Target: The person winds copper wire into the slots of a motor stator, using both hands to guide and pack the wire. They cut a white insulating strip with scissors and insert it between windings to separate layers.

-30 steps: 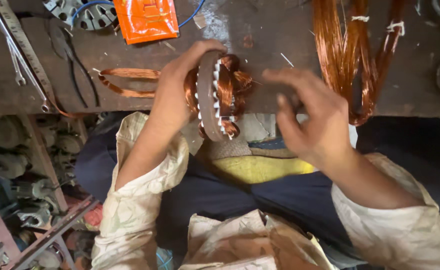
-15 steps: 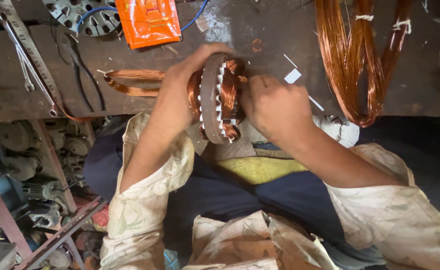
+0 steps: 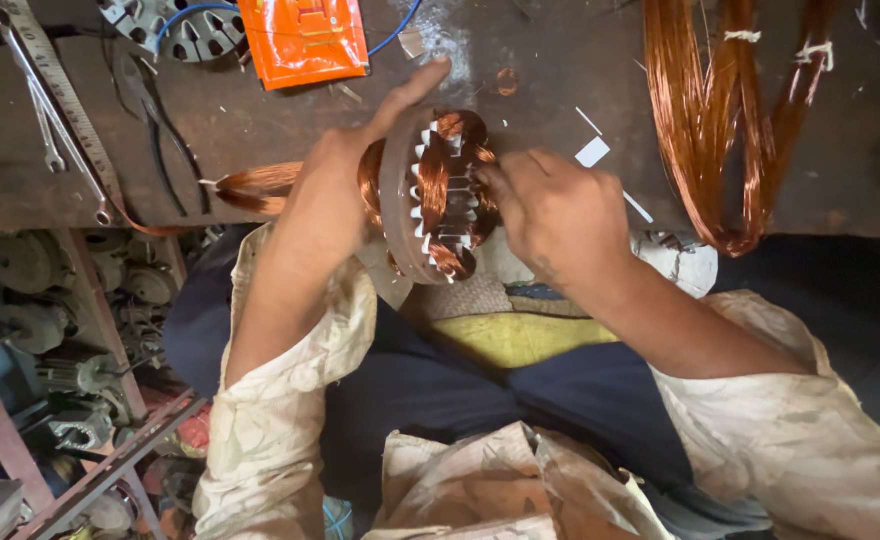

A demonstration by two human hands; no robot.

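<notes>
resting on a dark scarred workbench [image 3: 260, 130], both hands grip a stator [image 3: 430, 200]

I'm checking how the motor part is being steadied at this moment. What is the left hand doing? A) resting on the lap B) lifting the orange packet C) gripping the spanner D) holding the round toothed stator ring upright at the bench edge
D: the left hand wraps the outer side of the stator ring, which stands on edge at the bench edge, while the right hand presses at its copper windings.
</notes>
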